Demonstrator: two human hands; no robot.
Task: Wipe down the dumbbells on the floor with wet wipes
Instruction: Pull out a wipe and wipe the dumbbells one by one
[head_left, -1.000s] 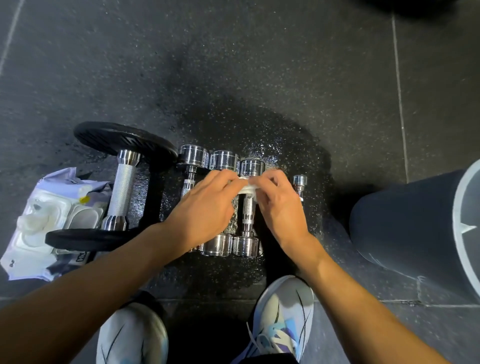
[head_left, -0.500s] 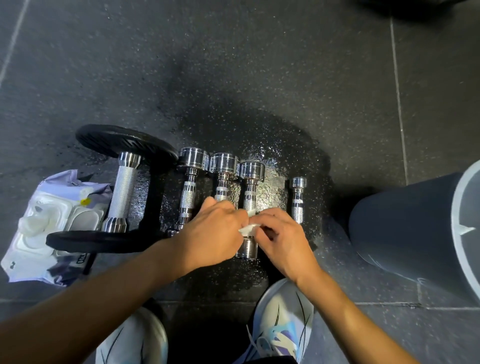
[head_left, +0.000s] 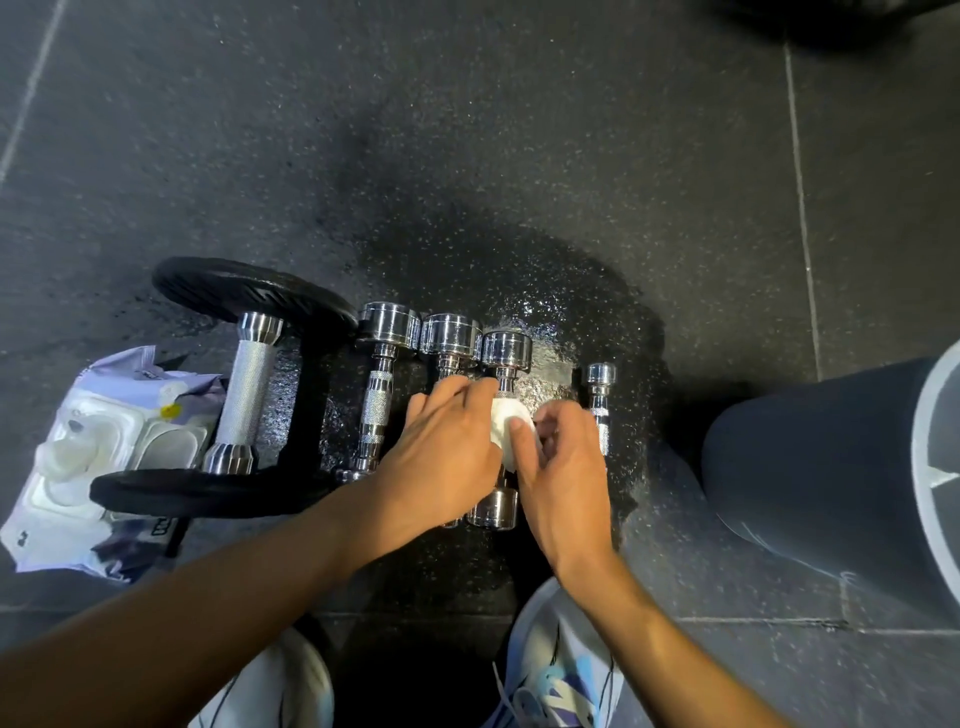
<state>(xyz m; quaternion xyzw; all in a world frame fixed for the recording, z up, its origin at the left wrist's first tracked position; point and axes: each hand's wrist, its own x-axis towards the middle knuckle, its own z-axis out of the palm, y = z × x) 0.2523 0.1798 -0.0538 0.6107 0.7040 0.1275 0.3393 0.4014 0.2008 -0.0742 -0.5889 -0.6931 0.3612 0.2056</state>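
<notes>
Dark speckled rubber floor (head_left: 467, 156), with a glossy wet patch (head_left: 550, 317) under the dumbbell row. Five dumbbells lie side by side, handles pointing away from the person: a big black-plate dumbbell (head_left: 244, 395) at far left, then three chrome ones, then a small chrome dumbbell (head_left: 600, 395) set slightly apart on the right. Third chrome dumbbell (head_left: 506, 348) is the one being wiped. A white wet wipe (head_left: 506, 426) is bunched around its handle, between both hands. Left hand (head_left: 441, 462) reaches across the second chrome dumbbell (head_left: 449, 335), its fingers (head_left: 457, 395) curled onto the wipe's left side. Right hand (head_left: 561, 467) grips the wipe from the right, thumb on top, fingers (head_left: 563, 421) curled, blurred. First chrome dumbbell (head_left: 379, 395) is untouched. An open wipes pack (head_left: 104, 441) sits on the floor at left, partly under the big dumbbell's near plate. Grey round bin (head_left: 831, 467) at right. White shoes (head_left: 556, 670) at the bottom edge.
</notes>
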